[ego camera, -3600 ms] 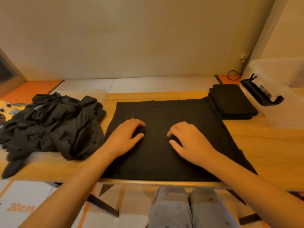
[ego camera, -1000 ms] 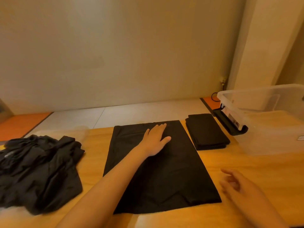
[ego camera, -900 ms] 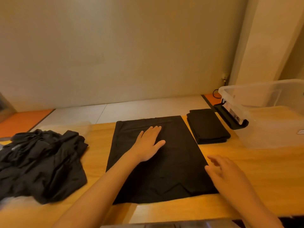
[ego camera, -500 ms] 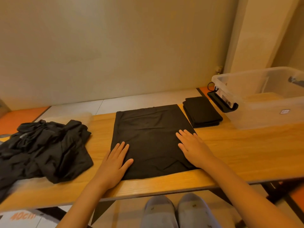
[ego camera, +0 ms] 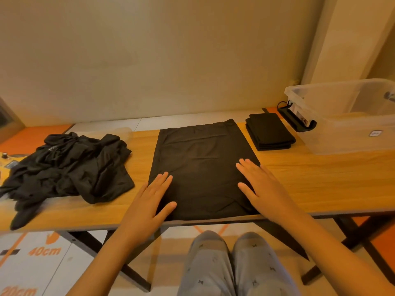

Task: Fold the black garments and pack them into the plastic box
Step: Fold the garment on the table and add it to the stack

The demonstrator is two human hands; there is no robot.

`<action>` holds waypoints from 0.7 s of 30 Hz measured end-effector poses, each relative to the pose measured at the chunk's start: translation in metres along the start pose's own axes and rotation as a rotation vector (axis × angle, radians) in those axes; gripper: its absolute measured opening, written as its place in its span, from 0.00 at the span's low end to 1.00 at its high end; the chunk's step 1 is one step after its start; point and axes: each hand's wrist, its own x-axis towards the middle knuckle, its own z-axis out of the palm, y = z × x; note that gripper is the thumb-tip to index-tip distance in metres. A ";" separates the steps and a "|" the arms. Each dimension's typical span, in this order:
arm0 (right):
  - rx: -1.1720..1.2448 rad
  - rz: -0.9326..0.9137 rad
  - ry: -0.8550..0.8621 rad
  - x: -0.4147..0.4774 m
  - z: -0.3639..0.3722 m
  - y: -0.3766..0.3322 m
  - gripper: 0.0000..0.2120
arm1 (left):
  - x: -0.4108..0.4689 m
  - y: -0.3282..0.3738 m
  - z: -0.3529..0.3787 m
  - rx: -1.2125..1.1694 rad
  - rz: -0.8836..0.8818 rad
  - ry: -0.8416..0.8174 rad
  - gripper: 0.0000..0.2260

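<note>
Flat black rectangular garment (ego camera: 203, 167) lies centred on the long wooden table (ego camera: 320, 182). Left hand (ego camera: 147, 206) and right hand (ego camera: 260, 189), fingers straight and spread, press its near corners, grasping nothing. The clear plastic box (ego camera: 350, 129) stands at far right, beside a folded black stack (ego camera: 269, 131).

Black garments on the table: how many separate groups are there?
3. A crumpled pile lies at the left; one flat garment lies in the centre; a folded stack sits at the right, near the plastic box. Pile and stack may hide more pieces.
</note>
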 end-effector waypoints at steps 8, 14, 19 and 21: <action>-0.133 -0.117 -0.024 -0.055 0.024 0.013 0.40 | -0.031 -0.019 0.022 0.220 0.089 -0.040 0.40; -0.206 -0.173 0.106 -0.059 0.035 0.020 0.39 | -0.041 -0.016 0.026 0.239 0.120 0.152 0.23; -0.181 -0.257 0.264 -0.076 0.034 0.030 0.38 | -0.053 -0.022 0.025 0.244 0.140 0.158 0.36; -0.118 -0.230 0.251 -0.080 0.028 0.033 0.37 | -0.055 -0.025 0.022 0.215 0.156 0.129 0.36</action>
